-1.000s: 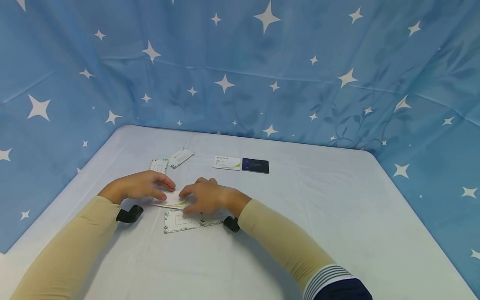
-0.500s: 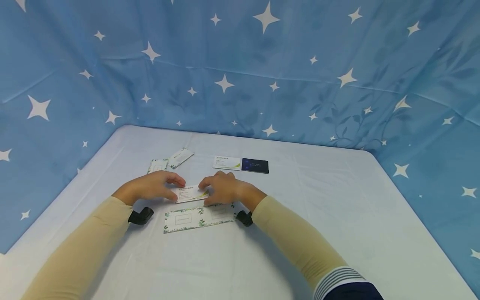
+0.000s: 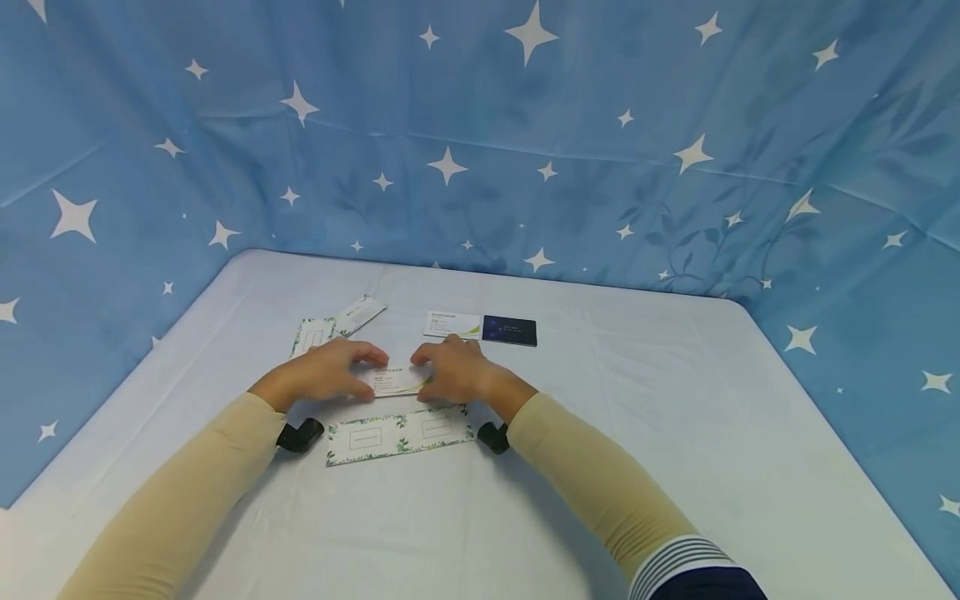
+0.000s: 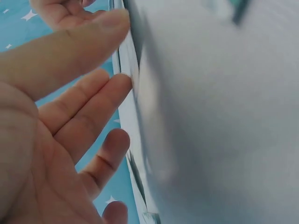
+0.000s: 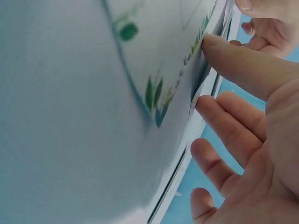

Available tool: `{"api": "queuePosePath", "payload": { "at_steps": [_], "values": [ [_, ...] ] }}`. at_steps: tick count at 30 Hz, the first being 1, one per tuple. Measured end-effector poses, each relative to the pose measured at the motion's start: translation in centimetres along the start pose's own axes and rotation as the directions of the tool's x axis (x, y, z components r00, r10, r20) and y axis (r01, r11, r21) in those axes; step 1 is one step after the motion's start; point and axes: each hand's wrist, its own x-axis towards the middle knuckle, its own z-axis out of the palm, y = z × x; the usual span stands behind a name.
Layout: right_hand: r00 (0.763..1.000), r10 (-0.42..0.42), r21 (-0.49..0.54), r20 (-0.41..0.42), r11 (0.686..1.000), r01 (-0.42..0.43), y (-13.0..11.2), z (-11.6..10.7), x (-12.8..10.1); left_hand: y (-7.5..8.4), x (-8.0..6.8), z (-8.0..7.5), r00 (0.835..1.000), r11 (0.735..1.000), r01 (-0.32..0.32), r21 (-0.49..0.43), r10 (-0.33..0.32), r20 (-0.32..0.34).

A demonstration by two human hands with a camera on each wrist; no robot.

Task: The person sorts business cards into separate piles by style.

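In the head view a white business card point(image 3: 400, 382) with a yellow-green curve at its lower right lies level between both hands. My left hand point(image 3: 330, 371) holds its left end, thumb at the near edge and fingers at the far one. At the opposite end my right hand point(image 3: 459, 371) grips it the same way, the thumb overlapping the near corner. The right wrist view shows a thin card edge between thumb and index finger, with the other fingers point(image 5: 212, 161) spread. Just nearer to me lie two leaf-bordered white cards point(image 3: 365, 439), side by side.
Farther back are another white business card point(image 3: 452, 323) and a dark blue card point(image 3: 510, 331), next to each other. Two more leaf-bordered cards, one upright point(image 3: 312, 332) and one slanted point(image 3: 362, 316), lie at the back left. A blue star-patterned curtain point(image 3: 480, 125) hangs behind the white table point(image 3: 637, 400).
Both hands have moved right and slightly away from me, bringing the white business card along from the left. The leaf-bordered cards in front are now more uncovered.
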Motion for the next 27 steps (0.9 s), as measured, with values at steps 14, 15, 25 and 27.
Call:
{"api": "queuePosePath", "payload": {
  "at_steps": [14, 15, 25, 27],
  "values": [
    [0.996, 0.041, 0.021, -0.075, 0.999, -0.039, 1.1, 0.3, -0.1, 0.9, 0.4, 0.4, 0.997, 0.99, 0.029, 0.14, -0.019, -0.072],
    [0.996, 0.037, 0.024, -0.079, 0.999, -0.035, 1.2, 0.3, -0.1, 0.9, 0.4, 0.4, 0.997, 0.988, 0.03, 0.153, -0.019, -0.073],
    [0.981, 0.105, 0.084, -0.163, 0.992, -0.092, 3.3, -1.5, -0.4, 2.6, 2.8, 0.0, 0.988, 0.984, 0.02, 0.176, 0.008, -0.154],
    [0.977, 0.12, 0.084, -0.176, 0.991, -0.107, 4.0, -2.1, -0.3, 2.9, 3.9, 0.0, 0.987, 0.984, 0.019, 0.175, 0.01, -0.162]
  ]
}}
